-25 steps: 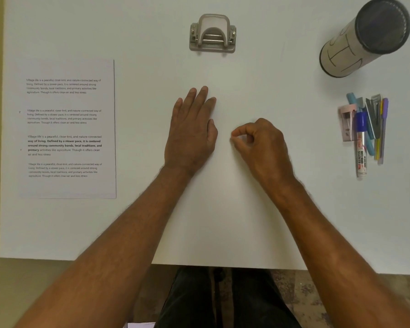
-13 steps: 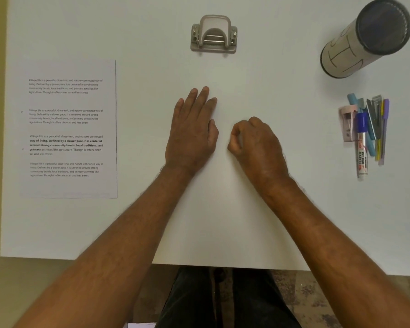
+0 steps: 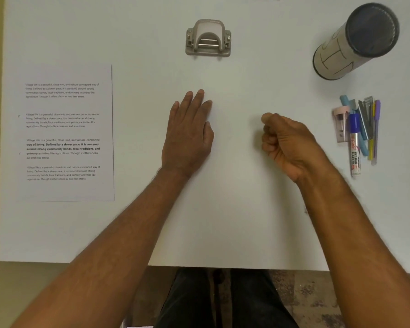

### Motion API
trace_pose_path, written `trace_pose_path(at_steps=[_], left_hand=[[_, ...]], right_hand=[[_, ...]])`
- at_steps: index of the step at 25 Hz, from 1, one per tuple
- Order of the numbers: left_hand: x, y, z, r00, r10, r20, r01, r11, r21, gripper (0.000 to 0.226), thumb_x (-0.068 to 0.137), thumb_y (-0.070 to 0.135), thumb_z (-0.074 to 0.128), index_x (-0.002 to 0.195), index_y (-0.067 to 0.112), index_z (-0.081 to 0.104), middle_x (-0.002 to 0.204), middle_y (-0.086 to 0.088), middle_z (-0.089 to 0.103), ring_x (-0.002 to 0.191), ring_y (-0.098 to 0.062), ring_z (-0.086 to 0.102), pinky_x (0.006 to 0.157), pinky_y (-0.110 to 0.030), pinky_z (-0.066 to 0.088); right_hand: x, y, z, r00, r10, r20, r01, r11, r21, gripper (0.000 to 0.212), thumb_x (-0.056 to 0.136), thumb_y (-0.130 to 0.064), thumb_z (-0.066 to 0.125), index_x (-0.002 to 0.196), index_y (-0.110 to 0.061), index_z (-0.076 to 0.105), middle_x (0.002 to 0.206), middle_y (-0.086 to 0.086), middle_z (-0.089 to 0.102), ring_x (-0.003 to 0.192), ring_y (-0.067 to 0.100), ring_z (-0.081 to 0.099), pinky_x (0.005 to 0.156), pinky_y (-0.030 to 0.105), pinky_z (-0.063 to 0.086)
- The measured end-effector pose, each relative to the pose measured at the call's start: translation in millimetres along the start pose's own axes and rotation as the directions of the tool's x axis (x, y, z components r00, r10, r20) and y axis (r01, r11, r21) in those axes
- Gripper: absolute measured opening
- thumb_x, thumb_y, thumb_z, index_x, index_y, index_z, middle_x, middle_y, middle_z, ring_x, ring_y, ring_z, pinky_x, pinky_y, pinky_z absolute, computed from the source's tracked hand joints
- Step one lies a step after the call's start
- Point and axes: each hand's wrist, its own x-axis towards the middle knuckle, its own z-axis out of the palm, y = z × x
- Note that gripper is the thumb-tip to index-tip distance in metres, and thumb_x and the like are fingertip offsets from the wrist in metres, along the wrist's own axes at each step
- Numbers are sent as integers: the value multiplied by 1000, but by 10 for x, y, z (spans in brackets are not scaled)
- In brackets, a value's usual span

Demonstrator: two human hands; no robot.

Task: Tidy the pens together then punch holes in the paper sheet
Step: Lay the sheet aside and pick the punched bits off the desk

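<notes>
A printed paper sheet (image 3: 66,133) lies flat at the left of the white table (image 3: 234,221). A grey hole punch (image 3: 208,39) stands at the back centre. A cluster of pens (image 3: 365,129), with a blue-capped whiteboard marker (image 3: 355,147) among them, lies at the right. My left hand (image 3: 188,133) rests palm down in the middle of the table, fingers together, holding nothing. My right hand (image 3: 287,143) is curled into a loose fist, lifted slightly, left of the pens and apart from them. Nothing shows inside the fist.
A tall cylindrical pen holder (image 3: 355,41) with a dark rim stands at the back right. A small pink object (image 3: 341,124) lies against the pens. The table's front edge runs just above my lap.
My right hand has closed from a pinch into a fist, turned and shifted right toward the pens. My left hand has stayed put.
</notes>
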Motion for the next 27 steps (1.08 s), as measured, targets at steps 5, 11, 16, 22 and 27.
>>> trace_pose_path(at_steps=[5,11,16,22,27], left_hand=[[-3,15,-25,1000,-3,20,4,1000,-11,49,100,16,44,148,11,49,165,-6,36,157,-26,26,129,-48,16],[-7,16,-24,1000,1,7,-1,1000,-23,49,100,15,45,149,12,49,165,-6,36,157,-25,25,129,-45,14],[-1,37,-31,1000,-7,3,7,1000,-30,49,100,15,45,149,13,48,165,-5,36,157,-24,24,130,-44,13],[5,23,-24,1000,-5,2,5,1000,-15,49,100,16,45,148,13,48,165,-6,37,157,-24,25,129,-45,14],[7,29,-30,1000,-8,9,9,1000,-17,49,100,15,46,149,12,49,165,-6,36,157,-25,25,130,-44,13]], right_hand=[[-59,-499,-153,1000,-21,-17,24,987,160,21,96,-6,64,78,-15,60,64,-4,43,55,7,34,48,20,28],[-53,-1322,-420,895,-387,-223,354,919,-176,16,92,-11,60,77,-10,55,67,2,40,57,10,35,57,24,35],[278,-1706,-625,684,-721,-115,288,411,-865,20,86,-12,55,94,-3,71,78,1,59,60,8,51,50,10,40],[433,-1741,-653,689,-711,140,227,28,-973,28,94,-1,58,111,-13,76,126,16,69,107,34,67,78,29,47],[418,-1727,-633,611,-787,89,214,55,-975,28,98,-4,54,115,-12,74,124,14,69,110,29,67,84,30,51]])
